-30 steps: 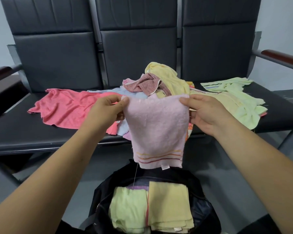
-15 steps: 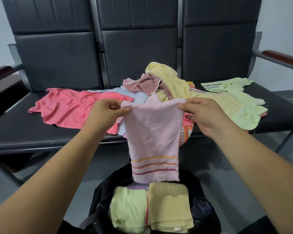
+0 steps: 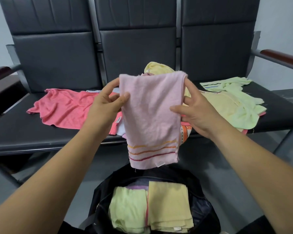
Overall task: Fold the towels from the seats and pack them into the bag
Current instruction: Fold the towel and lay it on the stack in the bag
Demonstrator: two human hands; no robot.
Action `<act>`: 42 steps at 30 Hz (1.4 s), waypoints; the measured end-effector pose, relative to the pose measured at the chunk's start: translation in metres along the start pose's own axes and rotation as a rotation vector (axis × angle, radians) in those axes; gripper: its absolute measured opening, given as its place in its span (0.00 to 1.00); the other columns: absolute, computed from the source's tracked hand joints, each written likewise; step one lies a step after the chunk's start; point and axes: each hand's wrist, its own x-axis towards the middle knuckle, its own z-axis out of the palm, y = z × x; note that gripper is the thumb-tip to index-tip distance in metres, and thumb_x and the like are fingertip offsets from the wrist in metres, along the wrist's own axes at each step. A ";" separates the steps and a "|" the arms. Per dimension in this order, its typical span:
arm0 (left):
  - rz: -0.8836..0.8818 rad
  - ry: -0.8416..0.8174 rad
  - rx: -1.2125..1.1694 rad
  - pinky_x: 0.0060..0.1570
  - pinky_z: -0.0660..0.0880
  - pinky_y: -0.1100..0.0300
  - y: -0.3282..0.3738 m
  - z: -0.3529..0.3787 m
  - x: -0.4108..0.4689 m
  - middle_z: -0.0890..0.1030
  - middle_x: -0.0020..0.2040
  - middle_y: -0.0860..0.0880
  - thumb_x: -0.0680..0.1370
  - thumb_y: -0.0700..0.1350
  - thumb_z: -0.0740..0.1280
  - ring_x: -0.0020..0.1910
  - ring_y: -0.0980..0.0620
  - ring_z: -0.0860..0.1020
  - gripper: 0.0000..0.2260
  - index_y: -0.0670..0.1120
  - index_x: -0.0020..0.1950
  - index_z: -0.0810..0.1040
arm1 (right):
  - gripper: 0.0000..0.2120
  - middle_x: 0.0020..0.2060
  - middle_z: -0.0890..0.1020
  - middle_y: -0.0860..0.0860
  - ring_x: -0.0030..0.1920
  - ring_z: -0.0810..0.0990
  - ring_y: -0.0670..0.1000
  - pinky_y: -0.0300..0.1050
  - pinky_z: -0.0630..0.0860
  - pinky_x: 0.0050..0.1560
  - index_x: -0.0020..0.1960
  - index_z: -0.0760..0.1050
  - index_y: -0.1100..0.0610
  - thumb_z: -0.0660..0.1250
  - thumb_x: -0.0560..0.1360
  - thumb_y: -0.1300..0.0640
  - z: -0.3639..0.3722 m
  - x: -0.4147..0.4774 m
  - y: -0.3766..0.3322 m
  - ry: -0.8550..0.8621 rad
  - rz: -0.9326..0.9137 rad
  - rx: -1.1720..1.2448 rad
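A pale pink towel (image 3: 150,115) with orange and red stripes near its lower edge hangs in front of me, above the open black bag (image 3: 98,200). My left hand (image 3: 107,103) pinches its left edge with the thumb in front. My right hand (image 3: 196,112) holds the right edge, thumb on the front and fingers behind. Inside the bag lie a folded green towel (image 3: 127,208) and a folded yellow towel (image 3: 169,205). Loose towels lie on the black seats (image 3: 15,130): a coral one (image 3: 66,108), a yellow one (image 3: 216,103) and a light green one (image 3: 235,93).
Three dark seat backs (image 3: 135,48) rise behind the pile. Wooden armrests stand at the far left (image 3: 0,73) and far right (image 3: 281,58). Grey floor (image 3: 235,174) lies around the bag.
The pink towel has been raised and my hands have slid from its top corners down to its side edges. It now hangs narrower and higher above the bag.
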 end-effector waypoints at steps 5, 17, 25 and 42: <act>-0.061 -0.287 0.406 0.66 0.75 0.46 -0.009 -0.009 0.000 0.86 0.53 0.49 0.79 0.40 0.70 0.53 0.53 0.81 0.37 0.73 0.75 0.57 | 0.41 0.65 0.81 0.51 0.61 0.82 0.48 0.53 0.80 0.61 0.79 0.61 0.42 0.70 0.75 0.71 0.003 -0.002 0.004 0.047 -0.004 -0.200; -0.140 -0.279 0.430 0.47 0.74 0.60 -0.009 -0.003 -0.001 0.81 0.52 0.59 0.74 0.52 0.75 0.47 0.60 0.78 0.10 0.57 0.54 0.82 | 0.08 0.53 0.86 0.43 0.58 0.81 0.41 0.41 0.74 0.66 0.51 0.87 0.51 0.77 0.72 0.56 -0.002 -0.002 0.000 -0.070 0.096 -0.451; -0.004 -0.297 0.780 0.33 0.67 0.71 -0.012 0.006 -0.004 0.75 0.35 0.59 0.79 0.40 0.70 0.30 0.66 0.72 0.05 0.51 0.49 0.80 | 0.08 0.39 0.81 0.40 0.41 0.76 0.37 0.35 0.71 0.45 0.43 0.82 0.51 0.77 0.71 0.62 -0.007 -0.004 0.009 -0.111 0.058 -0.627; -0.284 -0.338 0.499 0.57 0.79 0.54 -0.021 0.000 -0.004 0.86 0.51 0.55 0.66 0.48 0.80 0.52 0.52 0.83 0.18 0.54 0.56 0.85 | 0.18 0.61 0.80 0.64 0.58 0.83 0.62 0.56 0.82 0.57 0.56 0.80 0.64 0.72 0.69 0.77 -0.014 -0.002 0.009 -0.034 0.487 -0.151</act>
